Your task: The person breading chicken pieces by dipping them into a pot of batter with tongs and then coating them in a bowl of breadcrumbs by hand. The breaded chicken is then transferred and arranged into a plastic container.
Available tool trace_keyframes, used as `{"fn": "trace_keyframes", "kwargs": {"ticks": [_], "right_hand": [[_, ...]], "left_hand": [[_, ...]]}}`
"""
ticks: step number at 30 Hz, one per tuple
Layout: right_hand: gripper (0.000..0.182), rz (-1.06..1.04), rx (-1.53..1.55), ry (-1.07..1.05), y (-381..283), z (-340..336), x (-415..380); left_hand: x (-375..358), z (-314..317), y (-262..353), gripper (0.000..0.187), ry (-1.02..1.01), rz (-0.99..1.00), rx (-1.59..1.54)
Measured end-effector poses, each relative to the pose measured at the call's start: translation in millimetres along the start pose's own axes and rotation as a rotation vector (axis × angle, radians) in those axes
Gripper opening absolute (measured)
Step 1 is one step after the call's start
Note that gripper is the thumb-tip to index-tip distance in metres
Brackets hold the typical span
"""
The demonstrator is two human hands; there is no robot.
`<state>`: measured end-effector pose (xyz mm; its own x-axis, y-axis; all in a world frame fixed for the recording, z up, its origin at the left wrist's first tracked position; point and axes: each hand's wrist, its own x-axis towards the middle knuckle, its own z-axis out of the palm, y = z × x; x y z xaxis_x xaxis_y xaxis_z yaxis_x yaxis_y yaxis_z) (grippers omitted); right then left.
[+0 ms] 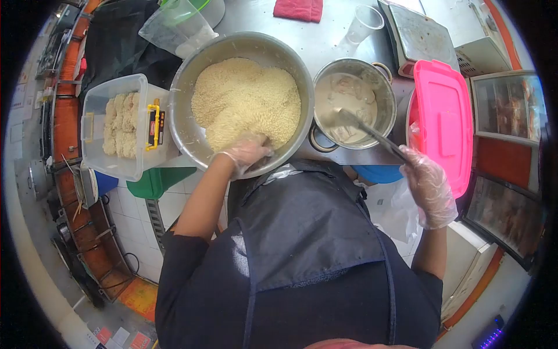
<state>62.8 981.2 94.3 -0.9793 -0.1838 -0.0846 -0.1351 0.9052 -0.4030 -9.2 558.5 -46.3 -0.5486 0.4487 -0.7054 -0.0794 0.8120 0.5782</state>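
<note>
My left hand (pixel 249 152), in a clear plastic glove, is low inside the near rim of a large metal bowl (pixel 180 119). Its fingers are partly spread at the edge of a heap of pale breadcrumbs (pixel 247 96); I see nothing held in them. Some crumbs just beyond the hand look blurred. My right hand (pixel 430 189), also gloved, is closed around the dark handle of tongs (pixel 378 136). The tongs slant down to the left into a metal pot (pixel 390 104) of whitish batter (pixel 363 107), where pale pieces lie partly covered. The tongs' tips are blurred.
Left of the bowl, a clear plastic box (pixel 93 154) with yellow latches holds rows of crumbed pieces (pixel 121 125). A pink lid (pixel 444 128) stands tilted at the right. Behind are a clear cup (pixel 365 24), a scale (pixel 421 35), a red cloth (pixel 298 9) and a clear container (pixel 174 26).
</note>
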Motion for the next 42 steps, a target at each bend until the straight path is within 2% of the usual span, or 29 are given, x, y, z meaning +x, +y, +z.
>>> {"fn": "trace_keyframes", "kwargs": {"ticks": [1, 2, 3, 5, 6, 8, 9, 11, 12, 13, 15, 17, 18, 20, 21, 23, 24, 25, 27, 29, 30, 31, 33, 34, 35, 37, 39, 40, 42], "right_hand": [[0.041, -0.045, 0.001, -0.040, -2.6, 1.2, -2.0], [0.043, 0.012, 0.007, -0.100, -5.2, 1.8, -4.5], [0.043, 0.015, 0.011, -0.094, -6.3, 3.9, -6.6], [0.043, 0.082, -0.007, -0.026, -6.9, 7.9, -9.2], [0.043, 0.083, -0.004, -0.025, -6.6, 7.8, -9.0], [0.039, 0.187, -0.047, 0.105, -5.5, 6.8, -6.9], [0.039, 0.180, -0.042, 0.102, -4.1, 5.7, -6.1], [0.037, 0.317, -0.104, 0.157, 3.0, 3.9, -1.0], [0.037, 0.338, -0.147, 0.155, 8.8, 3.9, -0.8], [0.037, 0.301, -0.133, 0.146, 14.9, 3.9, -0.4], [0.034, 0.265, -0.193, 0.130, 26.8, 2.6, -0.9], [0.038, 0.178, -0.127, 0.124, 28.0, 2.4, -0.8], [0.042, 0.169, 0.027, 0.098, 23.6, 1.6, 1.2], [0.049, 0.157, 0.338, 0.048, 10.9, 0.3, 7.2], [0.049, 0.148, 0.335, 0.044, 10.6, 4.2, 10.1], [0.048, 0.260, 0.616, -0.072, 12.3, 13.4, 12.9], [0.047, 0.339, 0.659, -0.194, -12.1, 9.1, 25.2], [0.047, 0.340, 0.653, -0.195, -24.4, 16.0, 36.2], [0.049, 0.040, 0.570, -0.291, -43.6, 39.6, 58.7], [0.048, -0.027, 0.465, -0.273, -75.3, 67.8, 81.6], [0.046, -0.077, 0.214, -0.253, -89.7, 77.2, 92.5], [0.046, -0.084, 0.210, -0.260, -101.0, 80.0, 95.4], [0.047, 0.027, -0.042, -0.043, -116.4, 82.7, 100.2], [0.051, 0.003, -0.056, 0.030, -104.6, 77.9, 94.8], [0.051, 0.073, -0.047, 0.045, -95.4, 66.0, 87.1], [0.053, 0.095, -0.110, 0.010, -57.1, 48.9, 65.8], [0.058, 0.203, -0.091, -0.204, -42.0, 32.2, 55.7], [0.058, 0.193, -0.082, -0.209, -39.3, 36.4, 55.3], [0.062, 0.278, -0.332, -0.313, -40.9, 53.2, 59.2]], "left_hand": [[14.9, 0.2, -5.2, 0.046, 0.088, -0.075, 0.160], [24.8, 0.3, -10.8, 0.045, 0.176, -0.148, 0.321], [21.5, -4.2, -8.8, 0.045, 0.176, -0.147, 0.329], [8.5, -13.9, -6.8, 0.046, 0.229, -0.090, -0.019], [2.7, -13.6, -9.7, 0.046, 0.228, -0.090, -0.016], [-11.0, -13.3, -19.5, 0.044, 0.465, 0.045, -0.350], [-12.9, -18.0, -30.8, 0.044, 0.470, 0.037, -0.351], [-10.7, -30.8, -68.7, 0.044, 0.629, -0.050, -0.265], [-8.0, -34.0, -91.5, 0.042, 0.701, -0.037, -0.345], [-7.4, -37.0, -105.4, 0.042, 0.731, -0.065, -0.351], [-7.0, -43.1, -123.2, 0.040, 1.029, -0.073, -0.563], [-13.6, -57.0, -127.9, 0.040, 1.089, -0.135, -0.580], [-14.5, -61.3, -129.8, 0.041, 1.115, -0.171, -0.590], [-12.5, -64.5, -134.4, 0.042, 1.148, -0.151, -0.716], [-12.1, -64.5, -135.7, 0.044, 1.166, -0.117, -0.831], [-24.4, -69.8, -116.4, 0.047, 1.168, -0.145, -0.780], [-28.5, -71.3, -109.8, 0.050, 1.165, -0.169, -0.722], [-24.9, -70.9, -113.5, 0.050, 1.164, -0.169, -0.728], [-17.8, -71.5, -125.2, 0.055, 1.156, -0.101, -0.718], [-22.1, -72.6, -114.2, 0.055, 1.153, -0.092, -0.745], [-23.3, -73.1, -109.1, 0.056, 1.147, -0.077, -0.769], [-23.8, -72.4, -109.6, 0.056, 1.152, -0.082, -0.776], [-23.6, -75.5, -113.5, 0.057, 1.124, -0.094, -0.735], [-19.2, -75.2, -120.2, 0.057, 1.130, -0.096, -0.741], [-12.4, -72.4, -130.3, 0.058, 1.123, -0.054, -0.809], [-17.5, -72.8, -123.9, 0.059, 1.122, -0.016, -0.880], [-42.2, -77.8, -84.0, 0.059, 1.101, -0.063, -0.948], [-31.8, -76.1, -93.2, 0.059, 1.111, -0.072, -0.943], [-12.7, -77.7, -113.7, 0.063, 1.073, -0.051, -0.806]]}}
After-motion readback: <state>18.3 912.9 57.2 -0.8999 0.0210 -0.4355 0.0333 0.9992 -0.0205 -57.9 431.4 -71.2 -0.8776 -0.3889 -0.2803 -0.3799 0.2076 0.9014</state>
